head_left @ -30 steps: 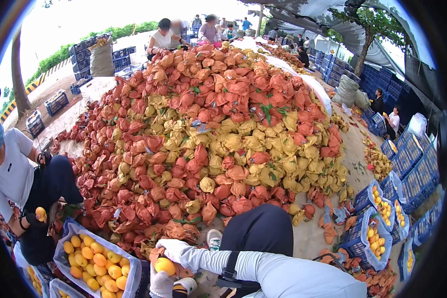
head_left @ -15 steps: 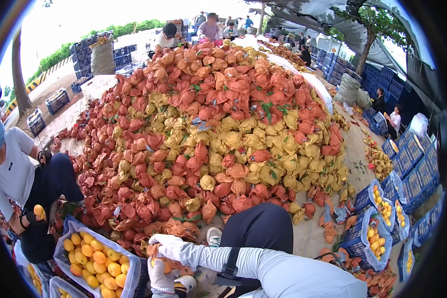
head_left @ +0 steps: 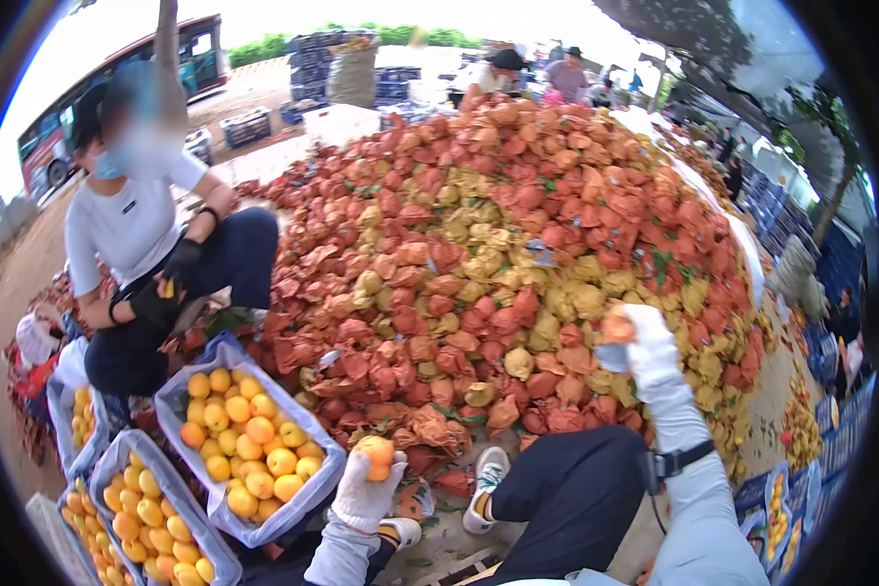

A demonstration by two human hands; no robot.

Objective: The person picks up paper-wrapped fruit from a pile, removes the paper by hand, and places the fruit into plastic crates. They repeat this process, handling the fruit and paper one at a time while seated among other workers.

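Note:
My left hand (head_left: 363,493), in a white glove, is closed round a yellow-orange peach (head_left: 375,457) with no wrapping on it. It is just right of a blue crate (head_left: 336,471) lined with thin plastic, in which many similar peaches (head_left: 254,430) lie. My right hand (head_left: 651,337), also gloved, is raised over the right part of the heap. A crumpled orange paper bag (head_left: 617,324) with a greyish patch shows at its fingers, blurred by motion. A large heap of fruit wrapped in orange and yellow paper bags (head_left: 439,322) spreads ahead of me.
To my left a co-worker (head_left: 132,225) with dark gloves sits beside the crates. More lined crates of peaches (head_left: 151,518) stand at lower left, others (head_left: 776,508) at right. Stacked blue crates (head_left: 313,68), a bus (head_left: 117,93) and other people (head_left: 565,76) are behind the heap.
My hands, together at the front of the heap before, are now apart. The left has a bare peach near the crate; the right has moved up and right with a paper bag. My view has turned left.

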